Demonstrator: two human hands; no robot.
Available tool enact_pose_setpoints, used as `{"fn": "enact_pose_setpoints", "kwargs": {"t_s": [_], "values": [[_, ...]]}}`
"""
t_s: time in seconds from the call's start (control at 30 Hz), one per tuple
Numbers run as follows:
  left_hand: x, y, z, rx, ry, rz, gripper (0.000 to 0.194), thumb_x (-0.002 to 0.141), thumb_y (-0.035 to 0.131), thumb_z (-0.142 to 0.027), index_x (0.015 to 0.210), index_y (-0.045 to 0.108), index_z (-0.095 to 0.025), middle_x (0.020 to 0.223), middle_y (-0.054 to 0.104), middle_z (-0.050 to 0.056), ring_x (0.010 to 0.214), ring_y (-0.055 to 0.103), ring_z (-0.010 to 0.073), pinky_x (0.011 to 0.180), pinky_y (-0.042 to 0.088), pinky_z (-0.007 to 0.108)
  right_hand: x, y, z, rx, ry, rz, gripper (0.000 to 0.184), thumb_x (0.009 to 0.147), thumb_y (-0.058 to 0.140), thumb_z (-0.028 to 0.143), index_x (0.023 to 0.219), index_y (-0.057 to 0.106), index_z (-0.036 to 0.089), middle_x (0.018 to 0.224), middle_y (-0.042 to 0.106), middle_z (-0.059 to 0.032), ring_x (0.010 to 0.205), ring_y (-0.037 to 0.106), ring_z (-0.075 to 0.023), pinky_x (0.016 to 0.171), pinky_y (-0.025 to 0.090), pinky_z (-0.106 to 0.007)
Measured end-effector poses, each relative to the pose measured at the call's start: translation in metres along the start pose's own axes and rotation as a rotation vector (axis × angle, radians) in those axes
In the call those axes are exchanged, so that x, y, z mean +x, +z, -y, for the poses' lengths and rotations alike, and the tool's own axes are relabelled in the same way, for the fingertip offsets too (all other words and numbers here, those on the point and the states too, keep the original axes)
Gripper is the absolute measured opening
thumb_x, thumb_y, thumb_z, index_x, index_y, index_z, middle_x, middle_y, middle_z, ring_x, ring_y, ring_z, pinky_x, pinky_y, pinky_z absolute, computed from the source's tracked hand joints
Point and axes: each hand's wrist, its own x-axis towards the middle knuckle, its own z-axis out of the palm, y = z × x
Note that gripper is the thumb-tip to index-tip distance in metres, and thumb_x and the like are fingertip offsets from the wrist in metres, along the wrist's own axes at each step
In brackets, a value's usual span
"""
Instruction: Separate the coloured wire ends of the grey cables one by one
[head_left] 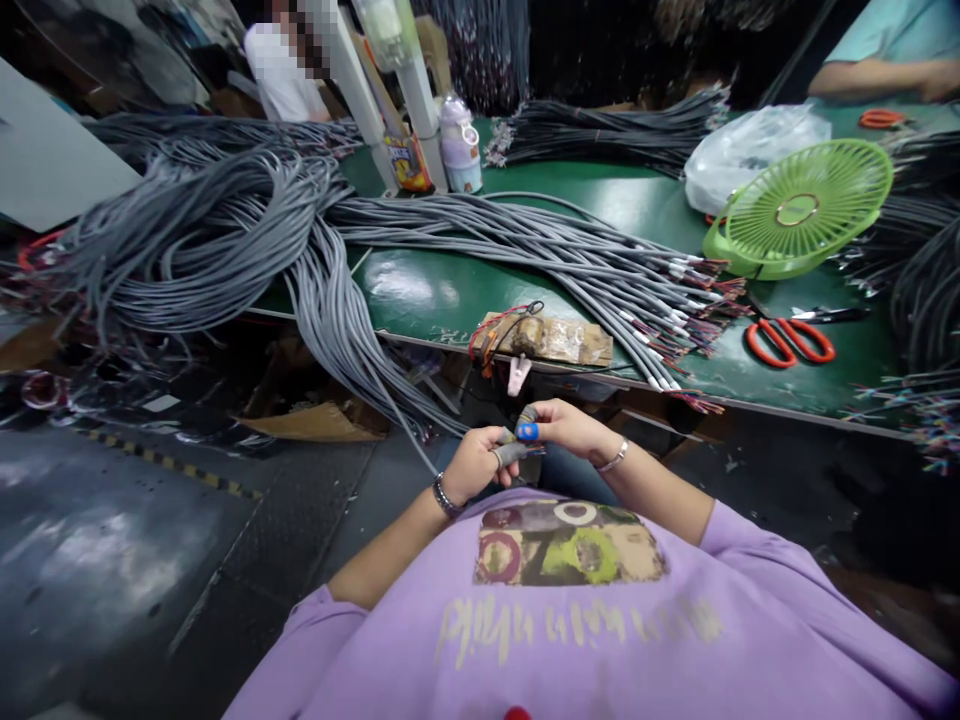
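My left hand (474, 468) is closed around the end of a grey cable, its fingers partly wrapped in grey coverings. Thin coloured wires (534, 451) stick out to the right of those fingers. Just beside it, my right hand (568, 428) is pinched, with blue tape round the thumb and a grey covering on a finger. What lies between the right fingertips is too small to make out. The grey cable (409, 428) runs down from a hanging bundle (334, 305) to my left wrist. Both hands are in front of my body, below the table edge.
On the green table (409, 290) lie grey cables (525, 240) with stripped ends, a wooden block (577, 342) with a clip, and red-handled scissors (789, 342). Farther back are a green fan (806, 210), a plastic bag (750, 150) and a bottle (460, 145). Two people sit across.
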Motion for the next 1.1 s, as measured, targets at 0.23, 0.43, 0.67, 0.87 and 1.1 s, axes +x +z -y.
{"fn": "enact_pose_setpoints", "kwargs": {"t_s": [0.23, 0.43, 0.67, 0.87, 1.1], "values": [[-0.002, -0.007, -0.004, -0.056, -0.137, 0.176, 0.034, 0.064, 0.072, -0.044, 0.058, 0.056, -0.014, 0.047, 0.060, 0.001, 0.031, 0.048, 0.0074, 0.032, 0.030, 0.017, -0.007, -0.007, -0.010, 0.127, 0.041, 0.054, 0.029, 0.061, 0.079, 0.033, 0.075, 0.068, 0.010, 0.064, 0.065, -0.0023, 0.058, 0.055, -0.0100, 0.059, 0.045, -0.024], [-0.005, -0.005, -0.004, -0.076, -0.097, 0.074, 0.032, 0.066, 0.070, -0.042, 0.059, 0.055, -0.014, 0.048, 0.060, 0.001, 0.032, 0.049, 0.0068, 0.031, 0.028, 0.016, -0.008, -0.013, -0.006, 0.389, 0.072, -0.210, 0.027, 0.069, 0.073, 0.034, 0.087, 0.066, 0.016, 0.077, 0.065, -0.0032, 0.062, 0.058, -0.0102, 0.058, 0.051, -0.025], [-0.004, -0.001, 0.002, -0.013, 0.035, -0.073, 0.026, 0.070, 0.067, -0.036, 0.063, 0.056, -0.015, 0.051, 0.061, 0.000, 0.036, 0.053, 0.0081, 0.033, 0.032, 0.016, -0.012, 0.009, -0.004, -0.010, 0.054, -0.145, 0.037, 0.066, 0.073, 0.048, 0.075, 0.061, 0.014, 0.064, 0.059, -0.0006, 0.054, 0.050, -0.0085, 0.048, 0.041, -0.020], [-0.004, 0.001, 0.004, 0.023, 0.040, -0.072, 0.024, 0.071, 0.066, -0.035, 0.063, 0.056, -0.015, 0.051, 0.061, 0.000, 0.036, 0.053, 0.0081, 0.034, 0.033, 0.016, -0.009, 0.019, -0.009, -0.043, -0.016, -0.191, 0.031, 0.063, 0.074, 0.042, 0.066, 0.059, 0.015, 0.053, 0.051, 0.0044, 0.050, 0.041, -0.0067, 0.048, 0.034, -0.021], [-0.005, 0.002, 0.005, 0.032, 0.051, -0.093, 0.018, 0.071, 0.065, -0.029, 0.064, 0.057, -0.015, 0.051, 0.061, -0.001, 0.037, 0.053, 0.0082, 0.034, 0.034, 0.016, -0.010, 0.021, -0.011, -0.041, 0.015, -0.233, 0.028, 0.067, 0.070, 0.041, 0.069, 0.059, 0.015, 0.058, 0.053, 0.0035, 0.051, 0.042, -0.0070, 0.048, 0.035, -0.020]]}}
